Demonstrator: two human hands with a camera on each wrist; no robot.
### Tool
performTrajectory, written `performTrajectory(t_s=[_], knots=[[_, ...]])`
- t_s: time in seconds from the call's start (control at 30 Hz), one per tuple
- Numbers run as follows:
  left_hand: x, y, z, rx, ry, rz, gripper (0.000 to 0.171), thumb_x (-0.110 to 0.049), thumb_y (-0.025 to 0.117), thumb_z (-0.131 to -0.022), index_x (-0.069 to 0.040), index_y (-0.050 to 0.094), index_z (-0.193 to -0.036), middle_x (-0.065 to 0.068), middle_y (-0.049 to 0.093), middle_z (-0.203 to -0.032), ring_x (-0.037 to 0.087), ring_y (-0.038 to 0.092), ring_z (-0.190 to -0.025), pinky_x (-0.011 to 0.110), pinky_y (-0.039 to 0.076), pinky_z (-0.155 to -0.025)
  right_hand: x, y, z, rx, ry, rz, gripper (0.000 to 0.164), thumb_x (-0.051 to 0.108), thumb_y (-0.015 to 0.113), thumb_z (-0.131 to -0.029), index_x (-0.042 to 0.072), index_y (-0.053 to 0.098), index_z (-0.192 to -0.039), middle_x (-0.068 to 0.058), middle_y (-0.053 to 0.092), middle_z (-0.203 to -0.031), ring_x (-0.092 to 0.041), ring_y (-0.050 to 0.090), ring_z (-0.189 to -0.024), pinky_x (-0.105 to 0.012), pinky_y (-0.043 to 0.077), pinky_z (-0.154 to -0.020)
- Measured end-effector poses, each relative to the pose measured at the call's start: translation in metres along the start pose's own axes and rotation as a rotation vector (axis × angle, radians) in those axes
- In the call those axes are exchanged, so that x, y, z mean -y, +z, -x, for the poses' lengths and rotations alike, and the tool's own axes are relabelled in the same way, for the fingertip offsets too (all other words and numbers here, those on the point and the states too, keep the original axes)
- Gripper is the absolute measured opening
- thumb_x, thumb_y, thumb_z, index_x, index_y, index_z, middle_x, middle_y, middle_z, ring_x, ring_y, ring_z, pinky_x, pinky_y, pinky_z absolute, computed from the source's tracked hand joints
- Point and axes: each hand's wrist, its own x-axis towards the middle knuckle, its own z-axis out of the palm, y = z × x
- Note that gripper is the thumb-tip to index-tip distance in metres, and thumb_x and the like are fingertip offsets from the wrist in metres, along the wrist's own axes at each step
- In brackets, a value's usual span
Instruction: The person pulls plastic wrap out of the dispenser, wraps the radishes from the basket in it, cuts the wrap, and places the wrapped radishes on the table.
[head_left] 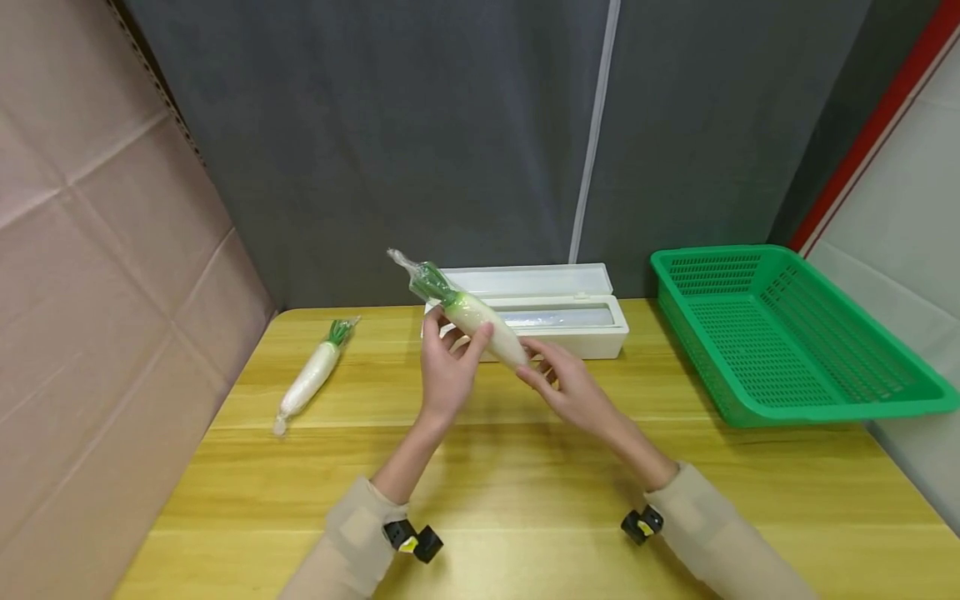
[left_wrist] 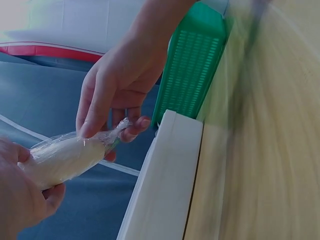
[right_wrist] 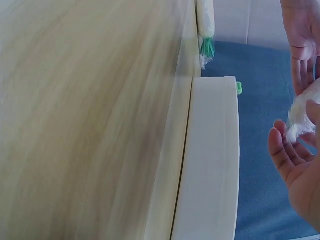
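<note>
A white radish (head_left: 491,327) with green leaf stubs, wrapped in clear plastic film, is held up in front of the white box, tilted with its leaves to the upper left. My left hand (head_left: 447,367) grips it around the leafy half, thumb on the near side. At the lower right tip, my right hand (head_left: 566,385) pinches the wrapped end between thumb and fingers. The left wrist view shows a twisted tail of film (left_wrist: 122,127) sticking out by the right fingers. In the right wrist view the wrapped tip (right_wrist: 300,117) lies between both hands.
Behind the hands, a white cling film box (head_left: 592,343) stands with its lid raised and a roll inside. A second film-wrapped radish (head_left: 311,377) lies on the wooden table (head_left: 525,500) at left. The green basket (head_left: 750,411) stands at right; a grey curtain (head_left: 375,150) hangs behind.
</note>
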Motion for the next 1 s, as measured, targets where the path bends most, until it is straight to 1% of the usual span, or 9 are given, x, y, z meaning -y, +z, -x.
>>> performTrajectory(t_s=[0.1,0.23,0.33,0.5,0.57,0.7,0.8,0.93,1.0], knots=[[0.0,-0.005,-0.005,-0.012,0.01,-0.012,0.059,-0.006,0.072,-0.092,0.002,0.04,-0.141,0.014,0.049,-0.121,0.027,0.063,-0.106,0.033,0.056,-0.085,-0.002,-0.002,-0.001,0.008,-0.031,0.039,0.042,0.009,0.066,-0.098,0.003,0.056,-0.139,-0.012,0.065,-0.111,-0.019,0.062,-0.08,-0.033,0.056,-0.066],[0.0,-0.011,-0.009,-0.02,0.009,-0.04,0.057,-0.007,0.072,-0.093,0.002,0.043,-0.141,0.014,0.051,-0.119,0.023,0.062,-0.1,0.028,0.055,-0.082,-0.005,-0.003,-0.001,0.022,-0.062,0.107,0.043,0.011,0.067,-0.098,0.003,0.056,-0.139,-0.013,0.064,-0.111,-0.016,0.059,-0.08,-0.029,0.055,-0.066],[0.001,-0.016,-0.012,-0.027,0.006,-0.062,0.055,-0.007,0.072,-0.092,0.003,0.046,-0.14,0.014,0.053,-0.117,0.021,0.062,-0.096,0.026,0.054,-0.079,-0.008,-0.005,-0.001,0.034,-0.062,0.136,0.044,0.012,0.068,-0.098,0.002,0.056,-0.139,-0.015,0.064,-0.114,-0.017,0.059,-0.084,-0.033,0.056,-0.069],[0.003,-0.024,-0.015,-0.04,-0.006,-0.108,0.055,-0.005,0.072,-0.092,0.004,0.047,-0.14,0.015,0.054,-0.118,0.018,0.06,-0.094,0.025,0.053,-0.078,-0.014,-0.009,0.0,0.043,-0.053,0.18,0.043,0.014,0.067,-0.099,0.001,0.056,-0.139,-0.014,0.063,-0.117,-0.03,0.062,-0.094,-0.044,0.057,-0.076],[0.003,-0.028,-0.016,-0.041,-0.01,-0.13,0.055,-0.005,0.072,-0.092,0.005,0.047,-0.14,0.016,0.054,-0.119,0.019,0.059,-0.094,0.024,0.053,-0.077,-0.016,-0.011,0.0,0.042,-0.057,0.201,0.043,0.014,0.066,-0.099,0.002,0.056,-0.138,-0.014,0.062,-0.117,-0.033,0.062,-0.097,-0.046,0.056,-0.078],[0.004,-0.036,-0.02,-0.049,-0.027,-0.173,0.055,-0.003,0.071,-0.093,0.007,0.046,-0.141,0.018,0.053,-0.12,0.02,0.056,-0.094,0.019,0.051,-0.074,-0.02,-0.017,0.0,0.036,-0.069,0.24,0.043,0.014,0.067,-0.099,0.002,0.056,-0.138,-0.016,0.06,-0.119,-0.033,0.062,-0.1,-0.045,0.055,-0.082],[-0.007,-0.039,-0.019,-0.059,-0.049,-0.216,0.053,0.0,0.069,-0.093,0.011,0.046,-0.139,0.022,0.053,-0.119,0.026,0.056,-0.095,0.016,0.05,-0.073,-0.023,-0.021,0.0,0.034,-0.062,0.268,0.044,0.015,0.067,-0.099,0.0,0.055,-0.139,-0.018,0.06,-0.121,-0.032,0.062,-0.102,-0.045,0.055,-0.086],[-0.005,-0.048,-0.021,-0.073,-0.05,-0.271,0.052,-0.003,0.07,-0.091,0.008,0.05,-0.138,0.021,0.054,-0.117,0.026,0.056,-0.096,0.023,0.051,-0.075,-0.027,-0.027,0.001,0.031,-0.04,0.296,0.046,0.017,0.067,-0.099,-0.001,0.054,-0.139,-0.02,0.059,-0.124,-0.031,0.062,-0.104,-0.045,0.055,-0.089],[0.004,-0.054,-0.023,-0.082,-0.041,-0.3,0.053,-0.007,0.072,-0.091,0.005,0.051,-0.138,0.019,0.055,-0.117,0.025,0.055,-0.096,0.025,0.05,-0.075,-0.03,-0.03,0.002,0.021,-0.043,0.309,0.047,0.017,0.068,-0.098,-0.002,0.054,-0.139,-0.02,0.059,-0.125,-0.032,0.063,-0.104,-0.046,0.055,-0.089]])
